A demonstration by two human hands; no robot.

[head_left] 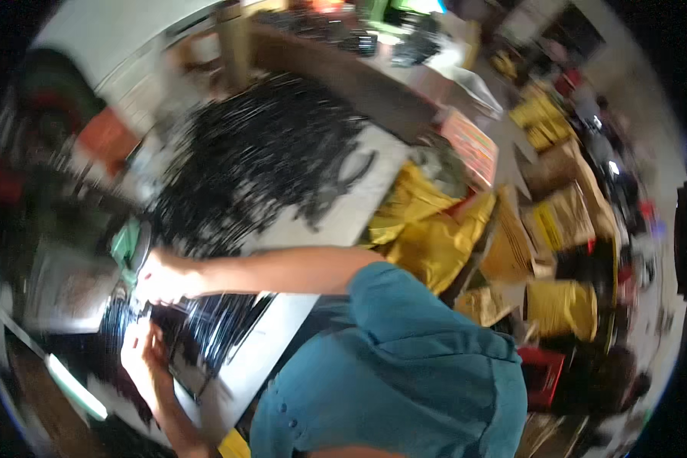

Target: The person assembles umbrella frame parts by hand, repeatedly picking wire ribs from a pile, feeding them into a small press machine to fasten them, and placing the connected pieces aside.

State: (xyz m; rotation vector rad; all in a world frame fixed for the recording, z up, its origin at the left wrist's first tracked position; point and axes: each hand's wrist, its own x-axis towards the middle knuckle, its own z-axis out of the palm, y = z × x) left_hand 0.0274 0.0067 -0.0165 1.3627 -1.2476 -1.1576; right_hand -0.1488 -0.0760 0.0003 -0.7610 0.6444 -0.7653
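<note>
Both hands are close together at the left, under a bright light beside a machine. My right hand reaches across from the right, its fingers closed near a green part. Just below it is my left hand, fingers bent together and pointing up toward the right one. Whatever small thing lies between the fingertips is blurred and too bright to name. A heap of thin black pieces covers much of the white tabletop. More dark, shiny thin pieces lie beside my hands, under my right forearm.
A brown board edges the table's far side. Yellow sacks stand right of the table, near open cardboard boxes. An orange-red block is at the far left. A lit tube lamp sits lower left.
</note>
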